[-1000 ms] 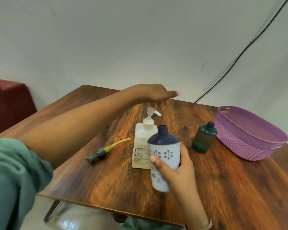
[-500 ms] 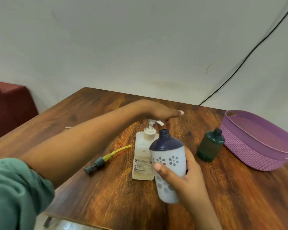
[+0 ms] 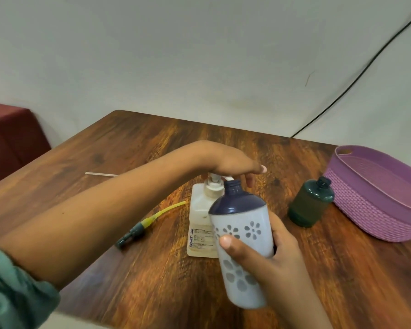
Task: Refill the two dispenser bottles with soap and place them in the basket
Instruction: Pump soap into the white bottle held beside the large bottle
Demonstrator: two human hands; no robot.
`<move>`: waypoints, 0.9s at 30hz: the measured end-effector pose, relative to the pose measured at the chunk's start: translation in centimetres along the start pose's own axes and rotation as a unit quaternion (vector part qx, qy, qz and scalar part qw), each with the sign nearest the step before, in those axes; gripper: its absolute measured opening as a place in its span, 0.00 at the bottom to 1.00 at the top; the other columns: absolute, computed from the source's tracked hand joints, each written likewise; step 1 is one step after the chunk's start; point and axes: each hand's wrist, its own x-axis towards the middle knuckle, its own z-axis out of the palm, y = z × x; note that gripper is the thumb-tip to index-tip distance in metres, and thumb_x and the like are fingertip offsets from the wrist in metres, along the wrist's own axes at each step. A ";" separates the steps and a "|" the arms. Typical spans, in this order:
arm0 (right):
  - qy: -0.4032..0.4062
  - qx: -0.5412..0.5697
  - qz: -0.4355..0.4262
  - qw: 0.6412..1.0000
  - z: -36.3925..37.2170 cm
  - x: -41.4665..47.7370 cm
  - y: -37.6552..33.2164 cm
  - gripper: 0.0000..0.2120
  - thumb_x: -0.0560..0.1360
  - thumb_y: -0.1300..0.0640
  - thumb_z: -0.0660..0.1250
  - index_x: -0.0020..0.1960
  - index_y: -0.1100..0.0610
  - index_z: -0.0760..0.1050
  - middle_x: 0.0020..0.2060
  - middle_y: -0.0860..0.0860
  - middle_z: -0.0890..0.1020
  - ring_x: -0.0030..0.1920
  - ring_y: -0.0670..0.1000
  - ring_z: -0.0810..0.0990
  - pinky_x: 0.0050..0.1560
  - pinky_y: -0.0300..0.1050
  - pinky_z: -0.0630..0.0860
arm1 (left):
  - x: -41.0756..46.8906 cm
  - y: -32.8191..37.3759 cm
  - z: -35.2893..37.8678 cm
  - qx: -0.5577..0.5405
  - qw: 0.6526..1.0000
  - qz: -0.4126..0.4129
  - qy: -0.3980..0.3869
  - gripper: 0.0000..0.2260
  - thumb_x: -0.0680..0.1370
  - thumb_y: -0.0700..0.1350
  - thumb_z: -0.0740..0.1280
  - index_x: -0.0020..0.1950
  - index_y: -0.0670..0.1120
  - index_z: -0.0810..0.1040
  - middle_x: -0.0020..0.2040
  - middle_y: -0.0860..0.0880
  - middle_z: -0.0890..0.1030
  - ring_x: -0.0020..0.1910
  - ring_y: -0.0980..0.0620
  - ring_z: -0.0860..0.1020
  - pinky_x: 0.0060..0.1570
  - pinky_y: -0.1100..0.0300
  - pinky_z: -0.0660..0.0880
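1. The right hand [image 3: 278,260] grips the white flowered bottle [image 3: 244,233]. Its thumb lies across the front and its fingers curl round the far side.
2. That bottle is lifted off the table [image 3: 152,269] and tilted, so its navy shoulder and uncapped neck lean up and away from the person.
3. The neck sits just beside the spout of the pump head [image 3: 212,180], which belongs to the clear soap bottle [image 3: 201,214]. I cannot tell whether spout and neck touch.
4. The left hand [image 3: 230,162] lies flat on top of the pump head with its fingers stretched out and nothing held in them. The forearm reaches across from a green sleeve [image 3: 12,295] at the lower left.
5. The soap bottle stands upright on the table right behind the flowered bottle, with a printed label on its lower front.
6. A loose pump with a yellow tube [image 3: 142,225] lies on the wood to the left of the soap bottle. A thin white tube [image 3: 100,174] lies further back, partly behind the forearm.
7. The dark green bottle [image 3: 310,205] stands uncapped to the right, near the purple basket [image 3: 377,217] but outside it.
8. A black cable [image 3: 342,91] runs down the pale wall, and a dark red seat [image 3: 10,141] shows at the left edge.
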 end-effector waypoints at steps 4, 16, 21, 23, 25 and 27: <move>-0.013 0.000 -0.009 1.000 -0.4 0.4 -0.3 0.26 0.54 0.38 0.77 0.51 0.39 0.77 0.44 0.47 0.85 0.43 0.48 0.85 0.38 0.39 0.79 | 0.3 -0.1 0.1 0.024 0.999 0.024 0.012 0.19 0.83 0.54 0.50 0.54 0.49 0.79 0.40 0.60 0.73 0.40 0.62 0.71 0.49 0.58 0.66; -0.008 0.003 0.003 1.000 0.0 0.1 -0.8 0.24 0.55 0.38 0.77 0.49 0.38 0.76 0.46 0.48 0.85 0.44 0.49 0.85 0.41 0.45 0.82 | -1.3 1.0 -1.1 0.068 0.997 0.031 0.013 0.19 0.83 0.52 0.50 0.59 0.47 0.77 0.48 0.53 0.76 0.48 0.57 0.75 0.48 0.61 0.71; -0.009 0.005 0.004 1.000 0.1 0.3 -0.7 0.23 0.56 0.39 0.77 0.48 0.40 0.77 0.45 0.49 0.85 0.43 0.50 0.85 0.39 0.41 0.80 | -0.7 0.4 0.3 0.090 0.995 0.018 0.025 0.15 0.82 0.43 0.53 0.59 0.45 0.78 0.60 0.47 0.76 0.56 0.50 0.75 0.59 0.55 0.72; -0.009 0.006 0.010 1.000 0.0 0.3 -0.7 0.23 0.55 0.39 0.77 0.49 0.40 0.77 0.45 0.49 0.85 0.43 0.50 0.85 0.39 0.40 0.80 | -0.7 0.3 0.2 0.084 0.996 0.014 0.012 0.15 0.83 0.43 0.52 0.59 0.45 0.78 0.61 0.46 0.76 0.57 0.49 0.76 0.60 0.53 0.72; -0.007 0.004 0.014 1.000 0.1 0.2 -0.8 0.25 0.55 0.39 0.77 0.50 0.41 0.76 0.45 0.49 0.85 0.43 0.50 0.85 0.40 0.42 0.80 | -0.9 0.7 -0.2 0.090 0.996 0.016 -0.006 0.15 0.83 0.46 0.52 0.57 0.48 0.78 0.60 0.48 0.75 0.56 0.50 0.74 0.61 0.53 0.70; -0.003 0.002 0.017 1.000 0.1 0.2 -0.9 0.26 0.55 0.38 0.77 0.50 0.41 0.76 0.45 0.49 0.85 0.43 0.50 0.85 0.41 0.45 0.81 | -1.1 1.2 -0.7 0.113 0.993 0.023 -0.006 0.17 0.83 0.49 0.51 0.59 0.48 0.78 0.57 0.50 0.72 0.54 0.54 0.70 0.58 0.56 0.65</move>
